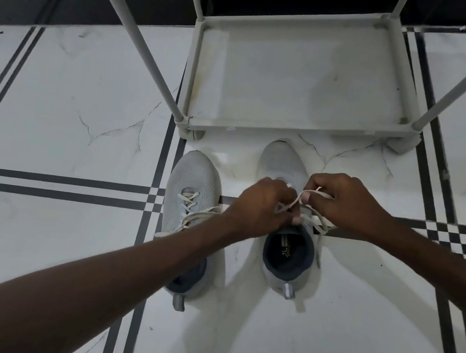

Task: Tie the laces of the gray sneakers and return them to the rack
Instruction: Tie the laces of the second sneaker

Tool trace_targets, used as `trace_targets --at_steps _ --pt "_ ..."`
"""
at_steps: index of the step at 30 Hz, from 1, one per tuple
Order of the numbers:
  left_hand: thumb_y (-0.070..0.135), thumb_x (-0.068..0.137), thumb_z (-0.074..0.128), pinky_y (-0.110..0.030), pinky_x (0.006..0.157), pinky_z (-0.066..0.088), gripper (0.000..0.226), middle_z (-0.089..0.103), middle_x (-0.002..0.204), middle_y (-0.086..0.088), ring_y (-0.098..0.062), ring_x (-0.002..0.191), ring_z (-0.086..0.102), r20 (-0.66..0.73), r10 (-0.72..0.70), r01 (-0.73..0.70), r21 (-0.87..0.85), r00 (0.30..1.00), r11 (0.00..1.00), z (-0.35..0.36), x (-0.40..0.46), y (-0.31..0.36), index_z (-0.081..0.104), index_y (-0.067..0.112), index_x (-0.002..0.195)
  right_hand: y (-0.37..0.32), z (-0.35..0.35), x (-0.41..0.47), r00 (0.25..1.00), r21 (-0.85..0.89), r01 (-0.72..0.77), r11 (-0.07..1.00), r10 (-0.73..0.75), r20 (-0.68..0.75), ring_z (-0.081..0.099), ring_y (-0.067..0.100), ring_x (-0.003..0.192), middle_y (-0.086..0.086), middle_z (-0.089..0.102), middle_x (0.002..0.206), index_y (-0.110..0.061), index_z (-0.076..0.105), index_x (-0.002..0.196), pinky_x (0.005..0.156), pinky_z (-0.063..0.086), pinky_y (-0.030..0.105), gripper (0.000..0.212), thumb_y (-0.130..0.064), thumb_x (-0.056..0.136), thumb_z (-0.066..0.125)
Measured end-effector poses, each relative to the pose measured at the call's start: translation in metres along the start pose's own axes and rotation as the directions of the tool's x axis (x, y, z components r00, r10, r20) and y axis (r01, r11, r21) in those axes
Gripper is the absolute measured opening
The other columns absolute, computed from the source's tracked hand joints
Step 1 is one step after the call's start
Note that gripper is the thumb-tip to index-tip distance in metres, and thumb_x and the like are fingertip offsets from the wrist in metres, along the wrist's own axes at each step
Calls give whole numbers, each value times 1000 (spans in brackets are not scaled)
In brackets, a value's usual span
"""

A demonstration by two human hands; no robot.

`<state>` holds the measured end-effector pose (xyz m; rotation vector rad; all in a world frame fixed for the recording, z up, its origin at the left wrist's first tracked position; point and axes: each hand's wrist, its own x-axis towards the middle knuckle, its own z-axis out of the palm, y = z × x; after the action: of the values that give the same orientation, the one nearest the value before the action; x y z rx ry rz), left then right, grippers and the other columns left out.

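The left hand (264, 205) and the right hand (345, 204) are close together over the tongue of the right-side gray mesh sneaker with the dark collar (285, 241); each hand has its fingers pinched shut on a strand of that shoe's flat white lace (314, 194), and the strands cross between the two thumbs; the knot looks to be in the middle of forming, but I cannot tell if it is the first cross or already the bow, because the fingers hide it.

At 9 o'clock from the hands stands the second gray mesh sneaker (192, 188); its white lace (187, 215) lies loose over the eyelets and trails to the side under the left forearm, so I judge this one is not tied.

Both shoes stand on the white marble-pattern tiled floor with black stripes (65, 115), toes pointing to 12 o'clock; there, just beyond the toes, is the lowest shelf of the pale gray tube-frame shoe rack (291, 137), and nothing is on it.

So the task seems in its early part: one lace is in work; the other lace and the return of both shoes to the rack are left.
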<state>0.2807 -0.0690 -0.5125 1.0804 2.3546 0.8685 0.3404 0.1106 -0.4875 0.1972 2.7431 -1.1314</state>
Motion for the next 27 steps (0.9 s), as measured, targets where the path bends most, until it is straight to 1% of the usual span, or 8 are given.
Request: trace_targets --at_steps 3,6,13,16,19,21,24,27 --pt "28 84 71 -35 78 52 13 73 84 -2 -21 83 67 18 -240 239 -190 971 952 -16 3 -2 72 16 80 8 -7 5 999 -18 -13 1000 14 44 59 8 65 -6 65 67 -21 69 74 59 41 28 17 -32 86 66" --pt "19 84 66 -34 83 52 12 76 87 -5 -22 88 69 154 -410 424 -540 899 727 -41 0 -10 73 14 76 27 -18 7 996 -216 -23 976 41 76 56 16 60 0 61 60 -17 67 65 56 37 29 32 -39 88 61" --pt "20 98 52 -42 90 58 19 58 69 -9 -32 87 71 199 -527 434 -822 826 369 -74 -4 -21 58 7 86 38 -18 4 989 -243 -146 959 145 -21 59 17 66 -4 65 66 -21 67 75 61 41 30 21 -39 85 66" --pt "21 97 57 -44 91 59 21 70 87 -14 -29 89 72 58 -622 530 -588 781 611 -76 1 -29 65 2 103 30 -1 -4 997 -239 -48 970 33 -65 61 21 82 -3 70 87 -22 67 93 72 44 31 17 -33 81 71" --pt "24 90 67 -40 97 51 46 67 124 -13 -29 113 64 -167 -525 546 120 834 829 -65 -2 -29 55 9 131 23 16 -12 997 -254 68 965 -74 -14 57 19 83 -4 69 87 -20 70 91 69 36 28 14 -31 82 71" --pt "26 89 69 -40 100 48 51 60 131 -12 -28 118 58 -111 -371 385 159 922 909 -48 -8 -15 53 12 135 22 25 -17 996 -258 90 962 -90 12 54 17 77 -3 67 80 -18 69 83 66 33 27 13 -31 84 69" --pt "38 89 65 -40 88 51 37 72 109 -11 -30 100 66 19 -205 191 279 979 941 -11 -18 -1 61 17 119 27 31 -18 996 -248 94 964 -91 20 57 24 67 4 65 66 -13 62 67 61 33 29 26 -30 86 63" --pt "41 87 67 -36 73 49 32 74 90 -12 -32 84 68 1 -246 236 281 969 930 2 -23 -1 60 16 107 24 24 -18 999 -77 32 997 -32 3 57 22 51 9 57 52 -5 53 58 54 42 35 42 -33 89 56"
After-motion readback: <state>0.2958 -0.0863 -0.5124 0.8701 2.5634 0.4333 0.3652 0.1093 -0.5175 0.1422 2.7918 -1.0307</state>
